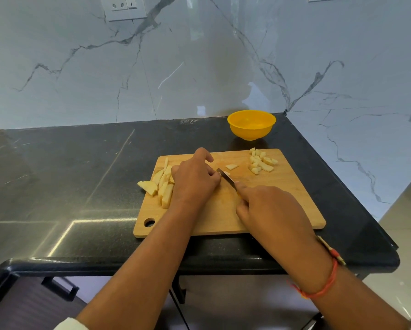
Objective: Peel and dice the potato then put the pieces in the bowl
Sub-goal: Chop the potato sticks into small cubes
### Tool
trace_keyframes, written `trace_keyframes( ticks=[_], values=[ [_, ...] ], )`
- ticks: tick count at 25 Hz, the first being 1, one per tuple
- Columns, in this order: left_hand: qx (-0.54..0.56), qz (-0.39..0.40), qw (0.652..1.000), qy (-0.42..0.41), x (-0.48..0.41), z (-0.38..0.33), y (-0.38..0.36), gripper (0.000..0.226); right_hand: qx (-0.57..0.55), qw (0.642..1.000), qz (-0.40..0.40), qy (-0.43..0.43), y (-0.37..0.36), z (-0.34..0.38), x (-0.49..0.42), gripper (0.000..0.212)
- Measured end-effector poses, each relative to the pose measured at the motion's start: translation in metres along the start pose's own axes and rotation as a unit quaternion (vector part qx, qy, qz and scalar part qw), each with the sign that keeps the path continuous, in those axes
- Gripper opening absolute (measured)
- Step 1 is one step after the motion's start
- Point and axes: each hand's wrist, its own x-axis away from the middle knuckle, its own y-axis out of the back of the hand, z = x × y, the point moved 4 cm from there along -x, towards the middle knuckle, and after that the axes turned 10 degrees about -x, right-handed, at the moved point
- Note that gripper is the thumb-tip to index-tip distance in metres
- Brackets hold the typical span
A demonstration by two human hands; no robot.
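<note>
Gripped the knife point(226, 178) in the right hand point(269, 206), set its blade just right of the left hand point(195, 177) — fingers curled over the potato strips point(164, 186) lying leftward on the cutting board point(295, 206) — with diced pieces point(261, 161) and bowl point(251, 125) well beyond.

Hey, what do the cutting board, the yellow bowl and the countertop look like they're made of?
Cutting board: pale wood or bamboo, matte, faint grain visible. Yellow bowl: probably plastic, uniform bright colour, soft sheen. Countertop: polished dark stone, perhaps granite; speckled, with sharp light reflections.
</note>
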Motion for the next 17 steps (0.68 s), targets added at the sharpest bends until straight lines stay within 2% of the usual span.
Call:
trace_keyframes(
  ticks=[5,11,14,17],
  values=[
    [-0.018,-0.003,1.0,-0.001,-0.001,-0.001,-0.001,0.024,0.041,0.999,-0.003,-0.006,0.012,-0.014,0.023,0.05],
    [-0.013,0.013,1.0,-0.002,-0.004,0.001,-0.006,0.021,0.005,0.998,-0.061,-0.013,0.02,-0.013,0.025,0.048],
    [0.019,-0.065,0.998,0.013,-0.004,0.005,0.0,0.011,-0.006,0.998,-0.07,0.002,0.015,-0.004,0.013,0.047],
    [0.042,-0.13,0.99,0.041,-0.003,0.01,0.008,0.014,-0.006,0.999,-0.049,0.015,0.005,0.005,0.007,0.047]
  ],
)
